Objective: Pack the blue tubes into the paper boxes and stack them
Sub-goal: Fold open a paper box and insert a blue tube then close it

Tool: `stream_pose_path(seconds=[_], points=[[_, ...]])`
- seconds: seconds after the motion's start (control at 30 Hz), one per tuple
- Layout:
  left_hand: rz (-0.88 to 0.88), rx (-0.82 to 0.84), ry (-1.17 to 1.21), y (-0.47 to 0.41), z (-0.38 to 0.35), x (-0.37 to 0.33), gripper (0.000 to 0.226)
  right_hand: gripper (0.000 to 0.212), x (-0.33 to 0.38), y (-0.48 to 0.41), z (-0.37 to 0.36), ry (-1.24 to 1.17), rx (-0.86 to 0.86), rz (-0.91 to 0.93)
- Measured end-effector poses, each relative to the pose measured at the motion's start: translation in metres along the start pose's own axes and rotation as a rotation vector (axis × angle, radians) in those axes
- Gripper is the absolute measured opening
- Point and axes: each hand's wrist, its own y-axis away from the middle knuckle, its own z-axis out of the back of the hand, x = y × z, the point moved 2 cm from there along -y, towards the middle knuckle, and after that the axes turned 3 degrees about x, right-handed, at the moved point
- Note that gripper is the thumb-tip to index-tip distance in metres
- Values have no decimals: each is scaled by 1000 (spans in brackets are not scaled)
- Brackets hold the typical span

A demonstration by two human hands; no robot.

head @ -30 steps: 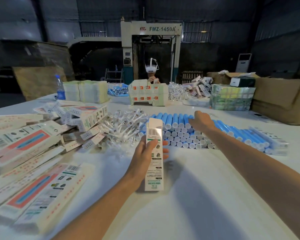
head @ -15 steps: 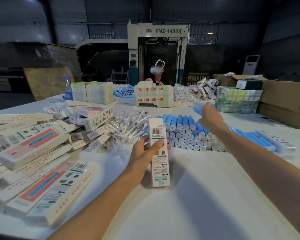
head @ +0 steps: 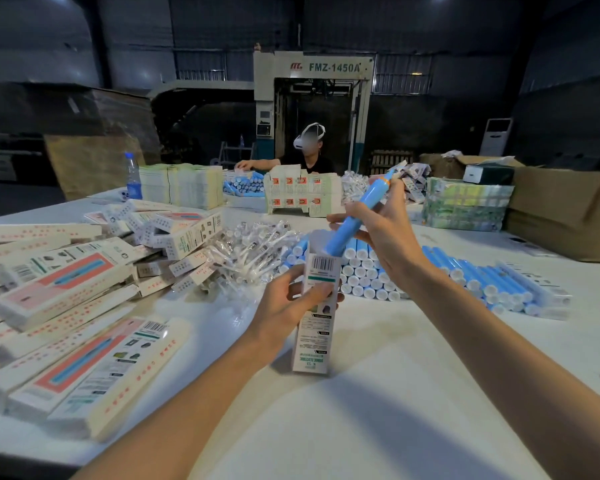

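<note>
My left hand (head: 288, 306) grips a narrow white paper box (head: 315, 313) held upright on the white table (head: 395, 393), its top end open. My right hand (head: 381, 230) holds a blue tube (head: 355, 216) slanted above that box, with the tube's lower end at the box's open mouth. Behind my hands lies a stacked pile of blue tubes (head: 465, 275) with white end caps facing me.
A heap of packed and flat paper boxes (head: 66, 289) fills the left of the table. Clear-wrapped small parts (head: 246, 251) lie beside the tubes. A person (head: 305, 150) sits across the table behind more boxes. Cardboard cartons (head: 565, 209) stand at the far right.
My right hand has lifted a blue tube off the pile and brought it back over the box. My left hand has kept hold of the box, now raised more upright.
</note>
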Motion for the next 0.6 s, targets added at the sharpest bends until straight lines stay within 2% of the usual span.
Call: stream_pose_path(seconds=[0.07, 0.17, 0.3, 0.4, 0.47, 0.6], points=[[-10, 16, -14, 1, 0, 0, 34, 42, -7, 0, 1, 75, 1, -22], [-7, 21, 7, 2, 1, -1, 36, 45, -9, -1, 5, 212, 65, -57], [0, 37, -29, 1, -3, 1, 37, 45, -10, -3, 3, 605, 321, -136], [-1, 17, -8, 1, -6, 7, 35, 39, -22, 1, -5, 629, 432, -175], [3, -34, -8, -1, -4, 11, 29, 29, -32, 4, -9, 584, 412, -171], [85, -288, -42, -5, 12, 22, 23, 25, -60, -2, -15, 546, 162, -75]])
